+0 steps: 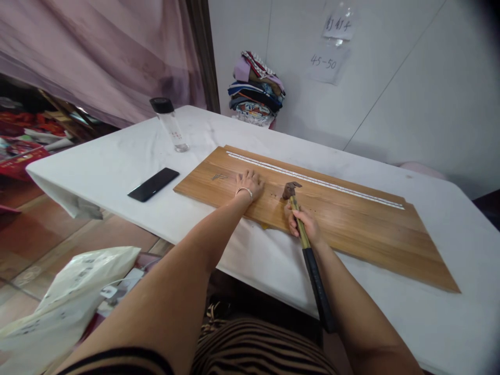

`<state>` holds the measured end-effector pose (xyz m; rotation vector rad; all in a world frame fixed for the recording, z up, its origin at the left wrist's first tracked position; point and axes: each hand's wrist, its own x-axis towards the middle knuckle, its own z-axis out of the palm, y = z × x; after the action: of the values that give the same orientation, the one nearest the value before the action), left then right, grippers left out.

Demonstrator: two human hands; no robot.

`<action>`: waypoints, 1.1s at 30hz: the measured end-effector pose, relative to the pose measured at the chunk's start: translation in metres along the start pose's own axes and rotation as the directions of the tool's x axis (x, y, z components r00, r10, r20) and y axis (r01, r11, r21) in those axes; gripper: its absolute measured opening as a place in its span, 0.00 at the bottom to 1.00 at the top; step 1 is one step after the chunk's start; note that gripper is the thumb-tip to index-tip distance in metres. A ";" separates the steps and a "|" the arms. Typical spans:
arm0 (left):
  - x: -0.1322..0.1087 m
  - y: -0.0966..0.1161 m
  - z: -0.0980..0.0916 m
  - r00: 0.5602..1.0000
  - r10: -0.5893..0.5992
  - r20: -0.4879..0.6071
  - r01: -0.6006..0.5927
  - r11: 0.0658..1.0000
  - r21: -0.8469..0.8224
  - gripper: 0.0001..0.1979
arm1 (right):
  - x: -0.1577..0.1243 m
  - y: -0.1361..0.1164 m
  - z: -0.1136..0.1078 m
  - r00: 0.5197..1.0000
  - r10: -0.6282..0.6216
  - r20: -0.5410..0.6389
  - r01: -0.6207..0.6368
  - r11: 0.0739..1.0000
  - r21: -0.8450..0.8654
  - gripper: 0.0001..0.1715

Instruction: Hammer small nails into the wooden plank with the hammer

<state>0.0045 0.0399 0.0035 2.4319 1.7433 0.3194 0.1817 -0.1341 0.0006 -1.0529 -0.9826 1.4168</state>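
Observation:
My left hand (249, 184) lies with its fingers spread on a long wooden board (375, 229), wearing a thin bracelet at the wrist. Just left of it, a few nails (219, 177) rest on the wood. In my right hand (301, 221) is a hammer (302, 234), gripped on the yellowish part of the handle near its rusty head; the black grip points back toward me. The head is over the board, close to some small dark marks. Two white measuring strips (312, 179) run along the board's far edge.
A black phone (153, 184) and a clear bottle with a black lid (170, 125) stand left on the white-covered table (105, 161). Folded clothes (257, 91) are piled by the wall behind. Plastic bags (70, 297) lie at the lower left.

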 end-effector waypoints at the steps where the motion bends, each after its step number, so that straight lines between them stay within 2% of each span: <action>1: 0.000 0.000 0.000 1.000 0.000 -0.001 0.000 1.000 0.000 0.20 | 0.000 0.000 0.000 1.000 -0.001 0.003 0.001 1.000 -0.001 0.23; 7: 0.000 -0.001 0.000 1.000 0.009 -0.009 -0.009 1.000 0.010 0.21 | -0.001 0.000 0.002 0.999 -0.025 -0.027 0.025 1.000 0.013 0.23; 11: 0.000 0.000 -0.001 1.000 0.003 -0.003 -0.003 1.000 -0.002 0.20 | 0.000 0.000 0.001 1.000 0.003 -0.003 -0.003 1.000 -0.001 0.24; 27: -0.001 0.000 -0.001 1.000 0.005 -0.006 -0.005 1.000 -0.005 0.20 | -0.001 0.000 0.000 0.999 -0.026 -0.019 0.026 0.999 0.020 0.23; 33: -0.001 0.000 -0.001 1.000 0.004 -0.001 -0.004 1.000 -0.008 0.21 | -0.001 -0.001 0.001 1.000 0.010 -0.009 -0.010 1.000 -0.007 0.24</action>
<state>0.0042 0.0391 0.0044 2.4297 1.7347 0.3275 0.1807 -0.1346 0.0024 -1.0696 -0.9777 1.4164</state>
